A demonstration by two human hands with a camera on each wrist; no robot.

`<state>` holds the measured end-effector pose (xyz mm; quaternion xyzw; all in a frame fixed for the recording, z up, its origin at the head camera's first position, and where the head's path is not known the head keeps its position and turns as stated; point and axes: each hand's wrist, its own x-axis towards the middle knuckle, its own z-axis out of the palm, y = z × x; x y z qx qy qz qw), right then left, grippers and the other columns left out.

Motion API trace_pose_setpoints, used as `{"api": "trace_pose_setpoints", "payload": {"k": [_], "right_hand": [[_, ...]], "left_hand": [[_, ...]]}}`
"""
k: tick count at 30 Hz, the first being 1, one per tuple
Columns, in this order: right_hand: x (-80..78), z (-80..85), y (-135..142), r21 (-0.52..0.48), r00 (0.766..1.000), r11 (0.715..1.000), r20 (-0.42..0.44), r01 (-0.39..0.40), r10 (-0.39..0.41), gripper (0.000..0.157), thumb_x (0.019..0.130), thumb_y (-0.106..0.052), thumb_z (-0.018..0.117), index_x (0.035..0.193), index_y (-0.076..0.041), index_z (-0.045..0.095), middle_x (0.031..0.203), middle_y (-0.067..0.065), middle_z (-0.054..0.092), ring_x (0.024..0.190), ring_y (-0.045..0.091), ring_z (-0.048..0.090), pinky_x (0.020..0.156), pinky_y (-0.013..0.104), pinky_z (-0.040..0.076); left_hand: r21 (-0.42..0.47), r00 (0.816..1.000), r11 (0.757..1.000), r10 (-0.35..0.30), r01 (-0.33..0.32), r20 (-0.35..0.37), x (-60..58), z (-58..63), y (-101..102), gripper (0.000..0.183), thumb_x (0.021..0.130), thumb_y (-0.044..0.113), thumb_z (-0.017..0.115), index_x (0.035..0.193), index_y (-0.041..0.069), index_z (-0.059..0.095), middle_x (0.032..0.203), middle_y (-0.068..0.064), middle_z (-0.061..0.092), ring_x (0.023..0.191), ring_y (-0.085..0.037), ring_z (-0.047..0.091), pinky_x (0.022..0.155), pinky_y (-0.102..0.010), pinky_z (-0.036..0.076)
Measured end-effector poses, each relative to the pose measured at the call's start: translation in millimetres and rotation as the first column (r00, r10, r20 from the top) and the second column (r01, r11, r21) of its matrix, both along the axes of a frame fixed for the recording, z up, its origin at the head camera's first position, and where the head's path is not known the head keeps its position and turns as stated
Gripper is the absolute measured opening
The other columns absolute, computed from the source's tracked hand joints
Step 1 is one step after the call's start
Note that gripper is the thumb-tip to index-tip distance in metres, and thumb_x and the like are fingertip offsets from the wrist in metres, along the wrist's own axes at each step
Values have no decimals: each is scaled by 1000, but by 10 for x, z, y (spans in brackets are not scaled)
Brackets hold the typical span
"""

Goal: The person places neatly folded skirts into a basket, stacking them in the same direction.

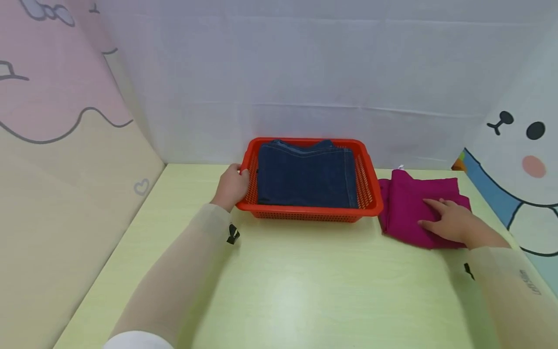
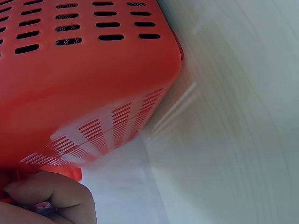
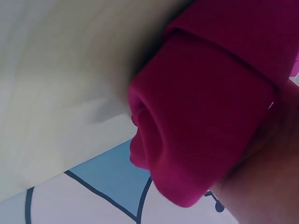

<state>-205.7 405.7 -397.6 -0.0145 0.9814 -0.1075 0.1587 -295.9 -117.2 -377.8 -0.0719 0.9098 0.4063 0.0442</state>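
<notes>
A red plastic basket (image 1: 305, 211) with slotted sides stands toward the back of the table, and folded dark blue jeans (image 1: 305, 178) lie inside it. My left hand (image 1: 232, 188) grips the basket's left rim, its fingers curled over the edge; the left wrist view shows those fingers (image 2: 58, 193) at the rim beside the basket's wall (image 2: 93, 84). To the right of the basket is a folded magenta garment (image 1: 405, 208), close against the basket's right side. My right hand (image 1: 451, 223) rests on top of it with spread fingers. Loose folds of the garment (image 3: 201, 107) fill the right wrist view.
The pale yellow-green table (image 1: 287, 286) meets a white cloth backdrop (image 1: 314, 72) just behind the basket. Printed cartoon panels rise at the left (image 1: 65, 184) and right (image 1: 523, 160) edges. A small orange-brown patch (image 1: 459, 164) shows at the back right corner.
</notes>
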Motion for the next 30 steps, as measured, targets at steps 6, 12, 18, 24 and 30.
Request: {"api": "trace_pose_setpoints", "payload": {"k": [6,12,18,24,30], "right_hand": [[109,2,-67,1,1000,1000,-3,7,-7,96,78,-54,65,144,2,22,134,43,15,118,63,18,88,74,26],[230,-54,-65,11,1000,1000,-23,0,0,96,78,-55,65,143,2,24,134,43,17,117,63,19,88,73,27],[332,-71,-84,-7,999,1000,-37,16,-16,96,78,-55,65,143,1,24,134,43,17,117,62,20,86,74,28],[440,-88,-115,-39,999,999,-36,30,-32,100,73,-53,71,143,2,25,133,42,17,116,62,20,82,73,33],[561,-106,-134,-28,998,999,-66,16,-17,101,70,-54,73,141,2,29,133,42,19,116,61,21,81,73,34]], "left_hand": [[6,1000,1000,8,-8,5,-26,-41,-25,50,99,35,33,140,6,36,107,-10,52,85,-25,57,69,-33,52],[16,1000,1000,-5,5,-4,-23,-53,-17,49,99,35,33,139,6,37,107,-11,53,85,-25,57,70,-33,52],[25,1000,1000,3,-3,-4,-27,-36,-10,49,99,35,34,138,6,38,107,-11,53,85,-25,57,69,-33,52],[34,1000,999,8,-8,14,-19,-36,-10,49,99,35,35,138,6,37,109,-10,53,86,-24,58,69,-33,53],[34,1000,999,8,-9,8,-4,-29,-9,49,99,36,36,137,6,37,109,-10,53,86,-24,58,70,-34,53]]}}
